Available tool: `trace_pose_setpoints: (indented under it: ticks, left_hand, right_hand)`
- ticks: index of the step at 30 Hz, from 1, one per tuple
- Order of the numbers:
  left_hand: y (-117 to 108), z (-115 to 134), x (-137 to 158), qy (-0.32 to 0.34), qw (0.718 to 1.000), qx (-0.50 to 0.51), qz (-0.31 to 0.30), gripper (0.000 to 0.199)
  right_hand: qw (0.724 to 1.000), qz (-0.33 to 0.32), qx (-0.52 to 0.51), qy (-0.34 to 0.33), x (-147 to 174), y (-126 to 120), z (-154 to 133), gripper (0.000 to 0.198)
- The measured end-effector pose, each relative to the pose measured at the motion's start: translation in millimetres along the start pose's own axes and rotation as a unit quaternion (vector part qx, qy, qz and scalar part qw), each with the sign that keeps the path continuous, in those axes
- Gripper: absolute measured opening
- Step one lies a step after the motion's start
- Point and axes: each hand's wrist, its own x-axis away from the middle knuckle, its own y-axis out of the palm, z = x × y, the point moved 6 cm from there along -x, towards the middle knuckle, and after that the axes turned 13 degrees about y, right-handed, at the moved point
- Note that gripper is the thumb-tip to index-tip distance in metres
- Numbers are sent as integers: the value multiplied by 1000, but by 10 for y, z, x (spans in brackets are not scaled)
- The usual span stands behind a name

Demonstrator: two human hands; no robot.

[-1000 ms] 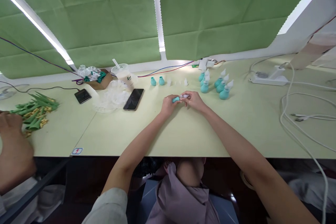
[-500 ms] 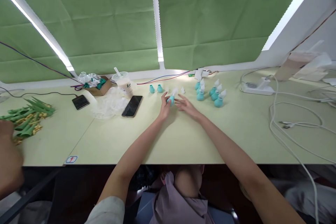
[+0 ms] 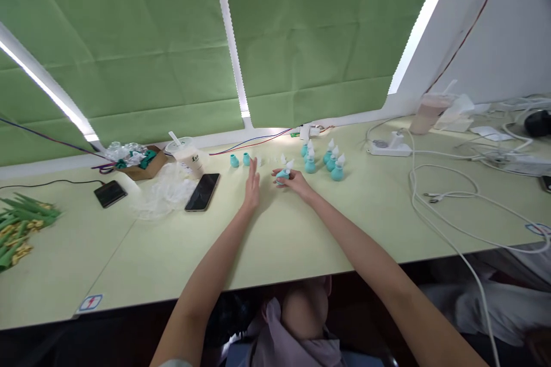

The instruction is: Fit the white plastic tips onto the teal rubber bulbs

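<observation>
My right hand (image 3: 293, 182) holds a small teal bulb with a clear white tip (image 3: 284, 172) just above the pale green table (image 3: 301, 223). My left hand (image 3: 252, 188) is empty, fingers stretched out flat, reaching toward two bare teal bulbs (image 3: 239, 160) and some loose clear tips (image 3: 282, 159) near the table's back edge. To the right of my right hand stands a cluster of several assembled teal bulbs with white tips (image 3: 323, 159).
A black phone (image 3: 202, 191), crumpled clear plastic (image 3: 160, 194), a lidded drink cup (image 3: 186, 156) and a cardboard box of parts (image 3: 138, 161) lie to the left. Another dark phone (image 3: 111, 192) and green stems (image 3: 19, 225) are farther left. A power strip (image 3: 390, 147) and white cables (image 3: 447, 183) spread right.
The bulb went from both hands to my right hand alone. My left hand let go and stretched toward the back. The camera turned right, and another person's hand at the left edge left the view.
</observation>
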Motion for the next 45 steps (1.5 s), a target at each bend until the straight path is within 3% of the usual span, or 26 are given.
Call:
trace_pose_setpoints:
  ticks: [4, 6, 11, 17, 22, 27, 30, 35, 41, 45]
  left_hand:
    - [-395, -357, -31, -75, 988, -65, 121, 48]
    - [-491, -430, -25, -94, 981, -84, 150, 45]
    - [-444, -388, -30, -95, 982, -112, 115, 43]
    - [-416, -358, -37, -102, 983, -118, 99, 36]
    - [-413, -352, -33, -97, 983, -124, 93, 32]
    - [-424, -377, -28, -92, 981, -140, 98, 29]
    - [-421, -402, -35, -86, 981, -144, 97, 29]
    - [-403, -436, -36, -85, 982, -144, 89, 29]
    - [-369, -480, -25, -101, 981, -151, 70, 24]
    - [-345, -497, -25, -103, 981, -152, 57, 23]
  right_hand:
    - [994, 86, 60, -18, 22, -122, -104, 37]
    - [993, 79, 87, -25, 52, -99, -131, 36]
    - [987, 5, 153, -37, 90, 40, -72, 39]
    - [987, 30, 157, 6, 18, -93, -47, 34]
    - [991, -2, 136, -2, 13, -136, -37, 32]
    - [981, 41, 187, 6, -20, -306, -29, 30]
    - [951, 87, 290, -55, 24, -400, -177, 29]
    - [868, 182, 446, -118, 155, -493, -395, 25]
    - [811, 238, 528, -82, 239, -740, -513, 28]
    - [752, 306, 582, -37, 265, -894, -526, 31]
